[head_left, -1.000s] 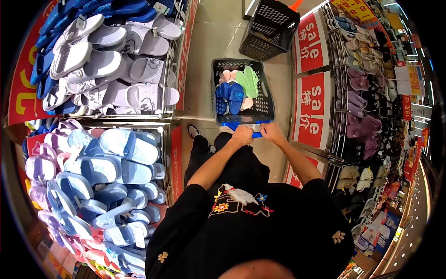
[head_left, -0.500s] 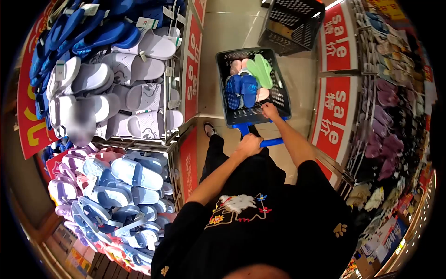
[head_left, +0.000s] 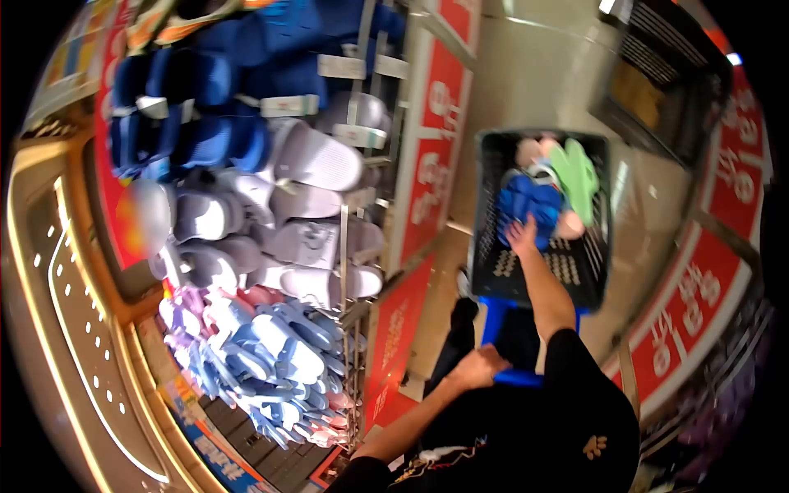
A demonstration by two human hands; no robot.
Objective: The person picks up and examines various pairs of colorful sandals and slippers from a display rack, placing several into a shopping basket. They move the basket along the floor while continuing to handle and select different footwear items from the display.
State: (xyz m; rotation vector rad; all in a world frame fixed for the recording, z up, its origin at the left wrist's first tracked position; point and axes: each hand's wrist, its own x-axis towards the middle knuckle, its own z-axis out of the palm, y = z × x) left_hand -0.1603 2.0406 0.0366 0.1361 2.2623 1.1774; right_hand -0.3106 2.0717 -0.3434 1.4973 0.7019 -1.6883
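My left hand (head_left: 481, 367) is closed around the blue handle (head_left: 491, 329) of a dark shopping basket (head_left: 486, 271). Inside that basket, my right hand (head_left: 520, 237) reaches over a pair of blue slippers (head_left: 538, 200), its thumb and fingers apart and touching them at their near end. To the right of the blue pair lie light green slippers (head_left: 578, 177). Pale pink slippers (head_left: 567, 224) show partly from beneath the others, and a white-and-grey item between them is mostly hidden.
A rack of grey slides (head_left: 316, 246), dark blue slippers (head_left: 205, 140) and light blue slippers (head_left: 283, 345) stands on my left. Red sale signs (head_left: 436, 156) line both sides of the aisle. Another black basket (head_left: 657, 82) sits ahead on the right.
My right hand has moved from the basket's near right side onto the blue slippers. The view has swung left, so the basket appears farther right. My left hand stays on the handle.
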